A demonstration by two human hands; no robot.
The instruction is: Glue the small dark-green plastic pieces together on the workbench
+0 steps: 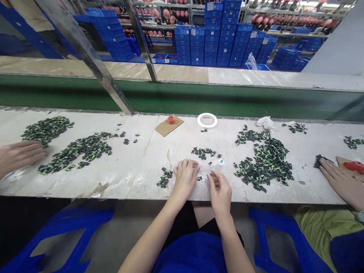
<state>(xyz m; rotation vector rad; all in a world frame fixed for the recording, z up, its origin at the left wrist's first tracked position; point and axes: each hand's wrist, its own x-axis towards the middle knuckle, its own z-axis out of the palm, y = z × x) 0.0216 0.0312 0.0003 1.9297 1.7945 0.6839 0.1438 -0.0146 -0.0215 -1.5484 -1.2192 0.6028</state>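
Note:
My left hand (185, 176) rests on the worktable with its fingers curled together; whatever may be under the fingertips is hidden. Facing it, my right hand (220, 191) is bent inward in a pinch, and anything in it is too small to make out. Between the two hands lies a small black-and-green piece (199, 178). Just beyond my right fingertips stands a small white container with a blue top (221, 162). A loose row of dark pieces (203, 152) lies past my hands, and a small cluster of dark pieces (164, 178) sits left of my left hand.
A large pile of black-and-green pieces (267, 163) spreads to the right, another pile (82, 149) to the left. A white tape roll (199, 121) and brown cardboard (163, 129) with a red cap (170, 120) lie farther back. Co-workers' hands (21, 156) work at both sides.

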